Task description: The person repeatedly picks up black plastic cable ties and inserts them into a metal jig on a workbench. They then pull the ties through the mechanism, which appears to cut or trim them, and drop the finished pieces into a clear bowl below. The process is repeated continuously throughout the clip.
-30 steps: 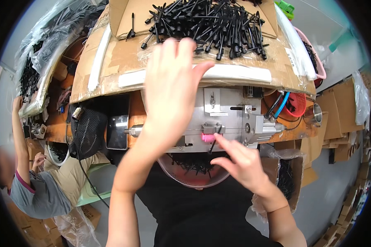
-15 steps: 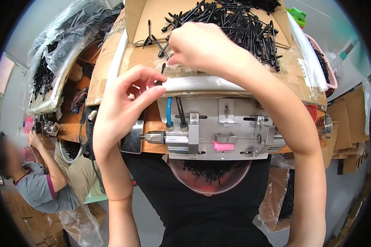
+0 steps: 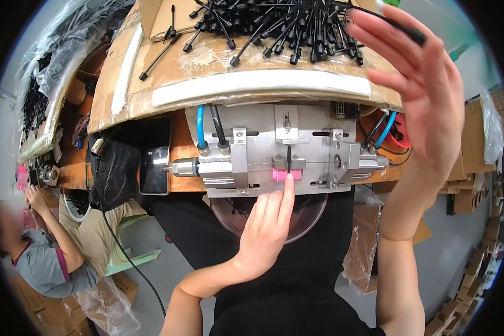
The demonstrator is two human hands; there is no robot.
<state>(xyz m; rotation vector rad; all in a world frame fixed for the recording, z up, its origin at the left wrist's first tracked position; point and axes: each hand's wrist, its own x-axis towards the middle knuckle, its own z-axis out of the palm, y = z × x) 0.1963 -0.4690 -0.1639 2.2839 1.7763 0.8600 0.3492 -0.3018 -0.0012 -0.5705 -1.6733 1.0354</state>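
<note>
left hand point(image 3: 266, 227) presses a fingertip at the black pin point(image 3: 289, 158) in the metal jig point(image 3: 280, 148); right hand point(image 3: 425, 95), fingers loosely spread, apparently pinches another black piece point(image 3: 400, 29).

- Open room below the metal fixture point(image 3: 274, 151), over the clear bowl point(image 3: 313, 215).
- Blocked above the fixture by the cardboard tray point(image 3: 252, 84) of black pins point(image 3: 274, 28).
- Hemmed left of the fixture by blue hose point(image 3: 200, 126).

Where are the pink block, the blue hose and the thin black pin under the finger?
pink block point(image 3: 278, 175), head view, its left face.
blue hose point(image 3: 200, 124), head view, mid-length.
thin black pin point(image 3: 288, 158), head view, its shaft.
</note>
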